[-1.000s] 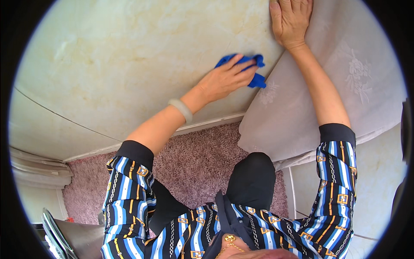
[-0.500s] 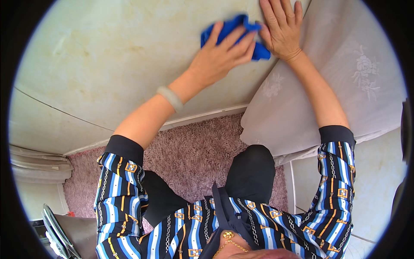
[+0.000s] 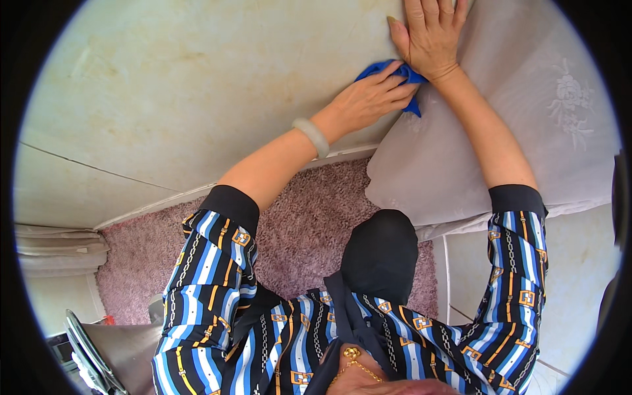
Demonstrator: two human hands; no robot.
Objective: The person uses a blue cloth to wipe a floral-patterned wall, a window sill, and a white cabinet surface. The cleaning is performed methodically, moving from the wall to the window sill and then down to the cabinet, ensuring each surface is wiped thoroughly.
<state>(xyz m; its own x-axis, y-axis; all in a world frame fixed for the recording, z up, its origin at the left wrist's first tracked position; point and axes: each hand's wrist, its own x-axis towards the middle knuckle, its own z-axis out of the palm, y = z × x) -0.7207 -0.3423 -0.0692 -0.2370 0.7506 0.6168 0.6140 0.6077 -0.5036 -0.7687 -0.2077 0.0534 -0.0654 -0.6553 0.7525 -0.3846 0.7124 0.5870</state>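
Observation:
A blue cloth (image 3: pixel 409 74) lies bunched against the pale, yellow-mottled wall (image 3: pixel 217 72), near its right-hand corner. My left hand (image 3: pixel 368 100), with a pale bangle on the wrist, grips and presses the cloth there. Just above it and to the right, my right hand (image 3: pixel 433 41) rests with its fingers stretched out and thumb apart, where the wall meets the sheer curtain (image 3: pixel 507 131). The top of the cloth reaches close under the right wrist. Part of the cloth is hidden beneath my left fingers.
A mauve shaggy carpet (image 3: pixel 303 224) covers the floor below the wall's white skirting board (image 3: pixel 349 155). Gathered grey fabric (image 3: pixel 60 250) hangs at the far left. Low at the left stands a brownish object with a dark-rimmed edge (image 3: pixel 92 352). My dark-clothed knee (image 3: pixel 382 253) is under my arms.
My left hand has slid the blue cloth right and down along the wall, toward the corner by the curtain. My right hand has shifted only slightly, its thumb now lifted clear of the cloth.

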